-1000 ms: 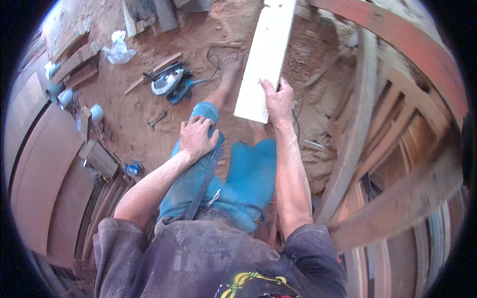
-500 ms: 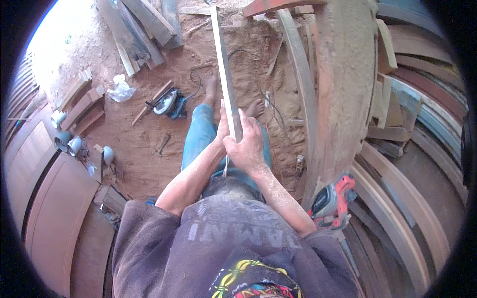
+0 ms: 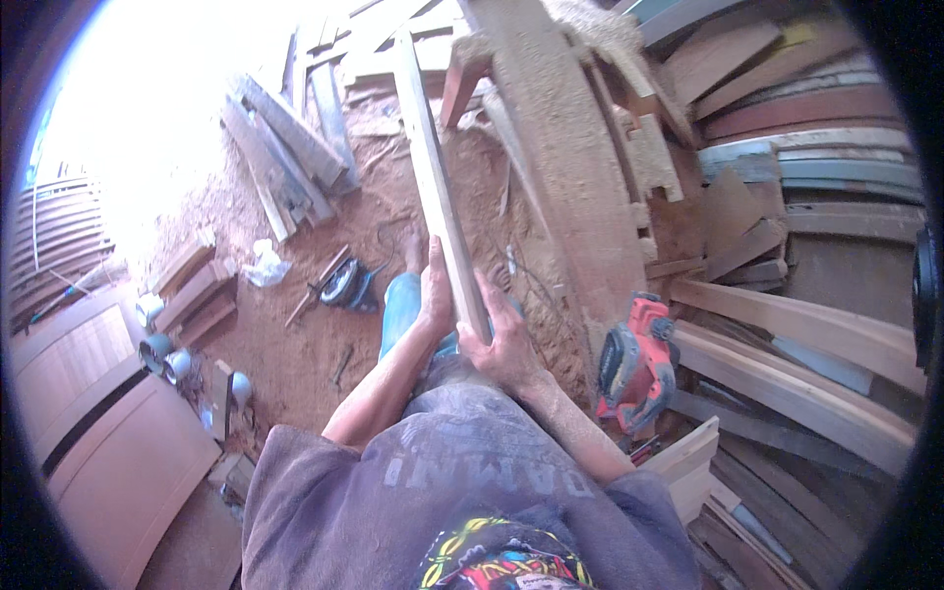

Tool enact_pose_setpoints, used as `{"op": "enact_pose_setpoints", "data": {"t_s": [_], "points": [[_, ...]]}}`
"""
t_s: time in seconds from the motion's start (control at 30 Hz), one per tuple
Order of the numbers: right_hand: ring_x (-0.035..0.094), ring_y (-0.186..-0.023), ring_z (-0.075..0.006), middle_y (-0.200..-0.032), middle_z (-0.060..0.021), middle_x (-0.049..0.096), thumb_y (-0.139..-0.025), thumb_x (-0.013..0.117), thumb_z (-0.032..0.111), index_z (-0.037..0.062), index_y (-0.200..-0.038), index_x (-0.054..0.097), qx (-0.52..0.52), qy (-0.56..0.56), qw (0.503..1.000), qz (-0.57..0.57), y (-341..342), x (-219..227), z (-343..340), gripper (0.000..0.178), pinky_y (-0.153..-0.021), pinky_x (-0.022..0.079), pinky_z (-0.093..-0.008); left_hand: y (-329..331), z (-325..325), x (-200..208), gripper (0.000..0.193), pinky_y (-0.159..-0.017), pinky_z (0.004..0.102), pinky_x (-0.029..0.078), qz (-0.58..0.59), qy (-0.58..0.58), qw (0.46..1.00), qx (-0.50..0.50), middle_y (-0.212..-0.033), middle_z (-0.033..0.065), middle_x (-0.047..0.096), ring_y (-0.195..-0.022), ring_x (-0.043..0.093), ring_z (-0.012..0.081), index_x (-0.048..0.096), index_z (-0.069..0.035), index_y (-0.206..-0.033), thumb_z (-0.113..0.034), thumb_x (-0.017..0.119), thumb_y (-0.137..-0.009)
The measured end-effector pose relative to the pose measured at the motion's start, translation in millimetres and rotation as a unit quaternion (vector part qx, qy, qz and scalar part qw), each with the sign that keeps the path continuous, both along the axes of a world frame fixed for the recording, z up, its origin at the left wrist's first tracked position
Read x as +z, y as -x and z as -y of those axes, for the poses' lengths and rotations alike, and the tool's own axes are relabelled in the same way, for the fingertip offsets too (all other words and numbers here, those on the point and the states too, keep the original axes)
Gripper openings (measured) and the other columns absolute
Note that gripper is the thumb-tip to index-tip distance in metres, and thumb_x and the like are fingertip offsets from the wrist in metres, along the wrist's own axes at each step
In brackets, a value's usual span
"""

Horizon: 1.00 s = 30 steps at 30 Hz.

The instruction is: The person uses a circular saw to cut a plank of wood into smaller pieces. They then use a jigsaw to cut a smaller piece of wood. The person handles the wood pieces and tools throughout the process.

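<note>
A long, straight wooden batten (image 3: 430,162) points away from my body, its near end at my waist and its far end raised toward the top of the view. My right hand (image 3: 503,344) is wrapped round the near end, thumb on top and fingers along the right side. Slightly farther up, my left hand (image 3: 436,290) presses against the batten's left side with fingers stretched along it. The undersides of both grips are hidden.
To the right, a red and black power tool (image 3: 637,364) rests beside a sawdust-covered thick plank (image 3: 560,138). Another power tool (image 3: 346,285) lies on the dirt floor. Stacked boards (image 3: 787,344) fill the right, panel doors (image 3: 128,452) the left.
My view has swung to the right and tilted up, so surroundings shift. Both hands still hold the batten, which is now angled a bit more to the left.
</note>
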State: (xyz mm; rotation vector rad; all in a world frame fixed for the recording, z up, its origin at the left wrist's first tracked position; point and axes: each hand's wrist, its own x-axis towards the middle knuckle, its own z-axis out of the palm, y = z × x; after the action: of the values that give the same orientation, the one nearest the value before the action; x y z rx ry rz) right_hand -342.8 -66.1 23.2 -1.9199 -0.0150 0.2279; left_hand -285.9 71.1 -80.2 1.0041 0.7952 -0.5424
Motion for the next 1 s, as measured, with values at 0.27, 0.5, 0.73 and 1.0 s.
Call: {"op": "enact_pose_setpoints", "data": {"t_s": [0.27, 0.5, 0.73, 1.0], "points": [[0.062, -0.137, -0.0395, -0.144, -0.0308, 0.064, -0.109, 0.062, 0.026, -0.0053, -0.155, 0.049, -0.175, -0.083, 0.976, -0.097, 20, -8, 55, 0.057, -0.114, 0.049, -0.0442, -10, 49, 77, 0.058, -0.084, 0.0346, 0.06, 0.197, -0.207, 0.944, -0.161, -0.112, 0.0133, 0.075, -0.097, 0.073, 0.0179, 0.062, 0.002, -0.134, -0.046, 0.074, -0.103], [0.069, -0.12, -0.027, -0.127, -0.0204, 0.073, -0.112, 0.06, 0.026, -0.0049, -0.14, 0.062, -0.276, 0.019, 0.96, -0.041, 41, -76, 87, 0.042, -0.103, 0.053, -0.0412, 29, 48, 81, 0.065, -0.098, 0.0385, 0.058, 0.044, 0.084, 0.945, -0.314, -0.127, 0.0141, 0.073, -0.112, 0.072, 0.0216, 0.062, 0.007, -0.141, -0.043, 0.077, -0.102], [0.067, -0.115, -0.0188, -0.125, -0.0129, 0.073, -0.113, 0.06, 0.028, -0.0029, -0.137, 0.065, -0.24, -0.047, 0.969, -0.031, 10, -53, 99, 0.04, -0.1, 0.054, -0.0367, 25, 49, 106, 0.056, -0.086, 0.0352, 0.063, 0.112, 0.102, 0.932, -0.328, -0.126, 0.0133, 0.074, -0.102, 0.075, 0.0207, 0.065, 0.005, -0.139, -0.039, 0.074, -0.105], [0.07, -0.114, -0.0168, -0.126, -0.0101, 0.074, -0.113, 0.053, 0.056, -0.0007, -0.147, 0.063, -0.19, -0.169, 0.967, 0.023, -28, 86, 161, 0.067, -0.094, 0.054, -0.0332, -46, 41, 229, 0.08, -0.101, 0.0434, 0.064, 0.365, 0.245, 0.873, -0.211, -0.141, 0.0274, 0.065, -0.13, 0.069, 0.0331, 0.046, 0.009, -0.155, -0.031, 0.081, -0.095]]}}
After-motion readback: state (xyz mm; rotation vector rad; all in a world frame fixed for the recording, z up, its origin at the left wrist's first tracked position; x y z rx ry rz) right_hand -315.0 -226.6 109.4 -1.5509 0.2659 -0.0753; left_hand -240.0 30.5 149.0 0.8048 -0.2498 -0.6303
